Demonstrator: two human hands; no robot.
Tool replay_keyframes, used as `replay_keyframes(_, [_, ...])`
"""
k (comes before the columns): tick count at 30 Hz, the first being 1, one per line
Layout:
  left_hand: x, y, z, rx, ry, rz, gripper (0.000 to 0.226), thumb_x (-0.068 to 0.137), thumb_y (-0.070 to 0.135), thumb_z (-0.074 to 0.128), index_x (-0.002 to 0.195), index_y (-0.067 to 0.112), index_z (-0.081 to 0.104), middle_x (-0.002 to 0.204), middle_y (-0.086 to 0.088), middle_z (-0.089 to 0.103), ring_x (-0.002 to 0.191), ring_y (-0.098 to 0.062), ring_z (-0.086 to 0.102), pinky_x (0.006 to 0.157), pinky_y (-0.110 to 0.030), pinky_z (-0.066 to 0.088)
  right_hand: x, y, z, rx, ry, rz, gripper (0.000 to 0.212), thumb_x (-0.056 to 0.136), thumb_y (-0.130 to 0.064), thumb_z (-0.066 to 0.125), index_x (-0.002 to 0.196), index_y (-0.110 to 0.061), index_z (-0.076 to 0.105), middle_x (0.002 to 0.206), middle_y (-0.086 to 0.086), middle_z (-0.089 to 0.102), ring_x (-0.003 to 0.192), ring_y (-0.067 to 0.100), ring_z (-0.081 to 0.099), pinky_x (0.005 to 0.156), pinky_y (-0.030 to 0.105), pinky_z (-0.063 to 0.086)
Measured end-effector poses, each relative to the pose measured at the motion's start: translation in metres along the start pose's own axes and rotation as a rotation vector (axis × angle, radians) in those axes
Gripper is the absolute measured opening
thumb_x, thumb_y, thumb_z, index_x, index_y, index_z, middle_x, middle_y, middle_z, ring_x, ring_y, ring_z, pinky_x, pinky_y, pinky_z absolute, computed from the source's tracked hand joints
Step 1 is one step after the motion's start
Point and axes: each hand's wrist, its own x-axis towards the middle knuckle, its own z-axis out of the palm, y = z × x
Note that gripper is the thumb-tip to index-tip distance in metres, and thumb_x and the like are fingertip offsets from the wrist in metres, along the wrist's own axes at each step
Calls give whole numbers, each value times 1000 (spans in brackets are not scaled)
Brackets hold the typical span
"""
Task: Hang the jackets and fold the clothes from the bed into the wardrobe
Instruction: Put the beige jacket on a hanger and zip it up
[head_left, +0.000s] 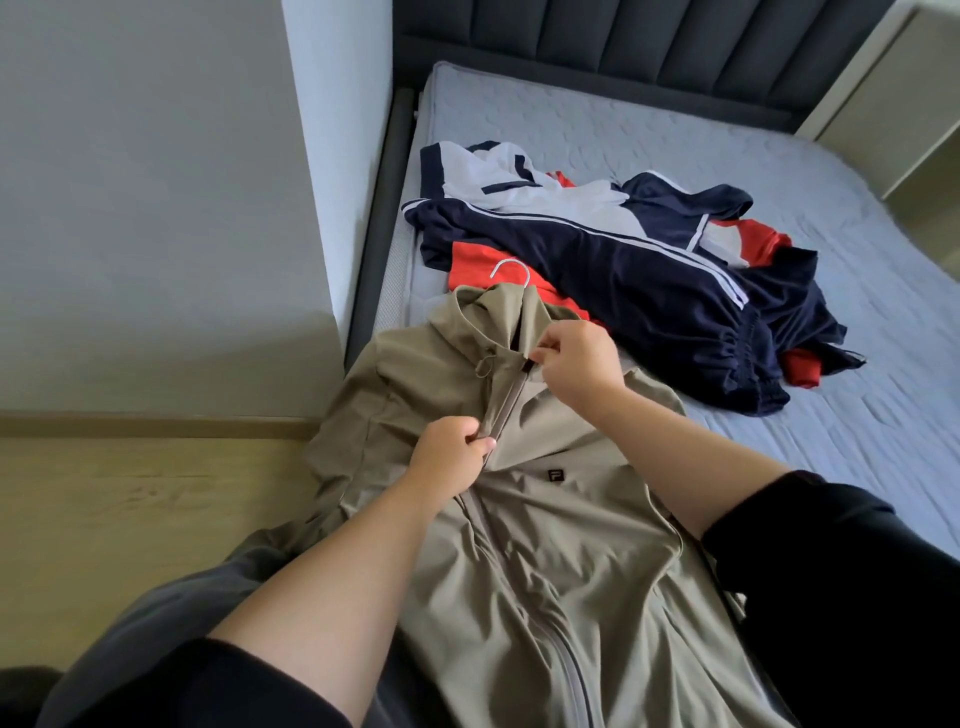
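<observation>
A khaki hooded jacket (561, 525) lies front up across the near corner of the bed (883, 322), partly hanging over the edge. A white hanger hook (511, 270) sticks out at its collar. My left hand (452, 452) pinches the zipper band at chest height. My right hand (576, 364) pinches the zipper pull near the neck. Behind it lies a heap: navy trousers with white stripes (639, 280), a white and navy top (524, 182) and red cloth (480, 262).
The bed's dark padded headboard (649, 47) stands at the back. A grey wall (156, 208) and wooden floor (130, 519) are on the left. A pale cabinet side (893, 104) stands at the bed's far right.
</observation>
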Motion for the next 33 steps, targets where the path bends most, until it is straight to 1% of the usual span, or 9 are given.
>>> replay_keyframes(4, [1,-7,0,24,-53,-31,49,90,22,59,58,14,22,55,-2,29,60,-25,36,57,-34,24,0,2,19,11,3,14,15,87,-13,63,75,-3,65,69,2,58,61,10,45,51,24,33])
replay_keyframes(8, [8,-7,-1,19,-59,-44,41,89,21,56,58,12,30,57,-4,36,62,-25,38,56,-33,25,15,15,22,267,-4,162,21,91,-16,55,74,-8,63,68,0,60,57,6,51,52,27,37])
replay_keyframes(11, [21,-8,-2,-140,-1,-180,38,89,20,54,57,13,36,56,-4,38,58,-22,37,54,-33,25,32,48,17,169,19,311,25,95,-21,43,103,-8,63,103,8,63,96,24,57,83,34,45])
replay_keyframes(13, [30,-11,-2,-248,17,-243,40,91,19,56,56,13,37,55,-5,38,58,-21,36,54,-34,23,41,70,18,33,-41,395,38,99,-25,39,130,-7,52,130,18,51,121,35,45,103,40,36])
replay_keyframes(17, [38,-16,2,-325,21,-268,41,90,18,58,55,14,37,51,-2,35,55,-18,32,50,-32,22,51,94,29,-69,-199,504,52,101,-39,33,142,-8,34,141,16,44,130,35,39,110,44,28])
replay_keyframes(24, [47,-21,12,-382,-46,-223,18,89,13,57,73,5,54,66,-8,45,63,-17,37,56,-27,27,73,93,35,-66,-306,498,59,95,-55,37,125,-8,55,126,11,58,119,32,51,103,43,37])
replay_keyframes(28, [50,-24,15,-382,-90,-241,17,92,16,53,87,4,65,70,1,59,70,-16,51,63,-26,37,76,85,29,103,-194,495,35,86,-50,58,89,-18,71,96,6,69,101,28,62,92,37,47])
replay_keyframes(30, [47,-19,14,-379,-96,-227,16,94,17,51,92,8,65,74,4,60,77,-18,56,66,-26,40,72,77,26,120,-124,453,25,85,-44,62,85,-22,74,95,5,71,99,28,63,91,37,48])
replay_keyframes(33, [35,-2,14,-432,-139,-215,30,93,20,49,121,14,58,102,3,65,100,-19,59,84,-30,45,62,53,16,114,5,391,26,86,-40,63,70,-19,63,92,11,70,95,33,63,86,38,47])
